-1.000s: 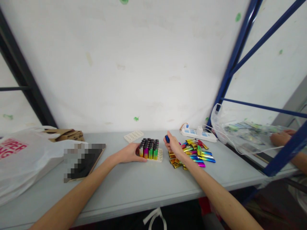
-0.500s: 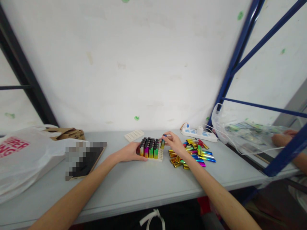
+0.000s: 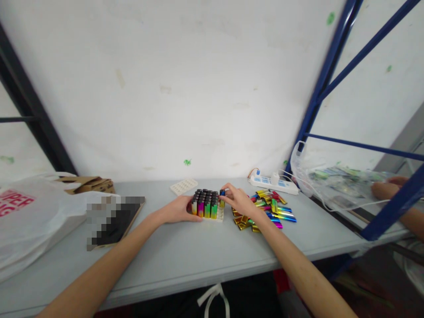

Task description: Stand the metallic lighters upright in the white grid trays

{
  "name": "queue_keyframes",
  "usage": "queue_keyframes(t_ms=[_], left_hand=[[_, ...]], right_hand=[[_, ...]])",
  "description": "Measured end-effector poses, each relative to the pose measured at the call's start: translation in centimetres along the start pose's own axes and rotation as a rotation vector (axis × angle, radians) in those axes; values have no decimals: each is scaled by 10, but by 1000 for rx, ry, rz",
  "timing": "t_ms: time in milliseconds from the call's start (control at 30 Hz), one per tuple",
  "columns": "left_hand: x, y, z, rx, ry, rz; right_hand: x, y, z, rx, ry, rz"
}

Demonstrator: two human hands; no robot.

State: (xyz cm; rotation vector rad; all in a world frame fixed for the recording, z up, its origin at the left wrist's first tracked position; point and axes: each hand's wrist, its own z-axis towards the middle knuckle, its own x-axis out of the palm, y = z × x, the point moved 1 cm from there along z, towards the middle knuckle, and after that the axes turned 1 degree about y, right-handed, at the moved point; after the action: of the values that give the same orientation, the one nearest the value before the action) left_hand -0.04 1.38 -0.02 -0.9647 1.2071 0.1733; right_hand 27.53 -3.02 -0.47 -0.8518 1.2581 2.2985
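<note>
Black-topped lighters (image 3: 206,204) with shiny coloured bodies stand upright in close rows in a white tray (image 3: 220,217). My left hand (image 3: 180,209) grips the left side of this tray, thumb along the front and fingers partly hidden behind the lighters. At the tray's right end, my right hand (image 3: 236,198) pinches a blue-and-gold lighter (image 3: 222,202) upright over the free row. Its lower end is at the tray; I cannot tell whether it is seated. Right beside that hand lies a loose pile of shiny metallic lighters (image 3: 280,214) in several colours.
Behind the tray lies another white holed tray (image 3: 183,187). A power strip (image 3: 273,183) sits near the wall. On the left are a dark flat device (image 3: 121,221) and a white plastic bag (image 3: 43,221). Blue shelf posts (image 3: 311,115) rise on the right, with another person's hand (image 3: 380,191) beyond.
My right hand has moved slightly left and lowered the blue-and-gold lighter, turning it from tilted to upright at the tray's right end. My left hand keeps its grip.
</note>
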Motion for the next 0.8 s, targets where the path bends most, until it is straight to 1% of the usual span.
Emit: queue_keyframes(t_ms=[200,300,400,467,633,700,767,800], left_hand=[[-1,-1,0,17,2,-21],[-2,-1,0,39,-4,-33],[-1,-1,0,32,0,-41],[-1,0,0,24,4,-42],[-1,0,0,17,4,-21],[-1,0,0,11,5,-14],[-2,0,0,7,8,-7],[-2,0,0,6,7,-2]], right_hand=[[8,-8,1,22,-103,-6],[2,-11,2,-4,-63,-32],[-7,-10,1,-20,8,-85],[-9,-8,1,-19,23,-104],[4,3,2,-42,90,-171],[6,5,1,-63,105,-190],[-2,1,-1,-72,98,-170],[-9,-3,-2,-61,73,-158]])
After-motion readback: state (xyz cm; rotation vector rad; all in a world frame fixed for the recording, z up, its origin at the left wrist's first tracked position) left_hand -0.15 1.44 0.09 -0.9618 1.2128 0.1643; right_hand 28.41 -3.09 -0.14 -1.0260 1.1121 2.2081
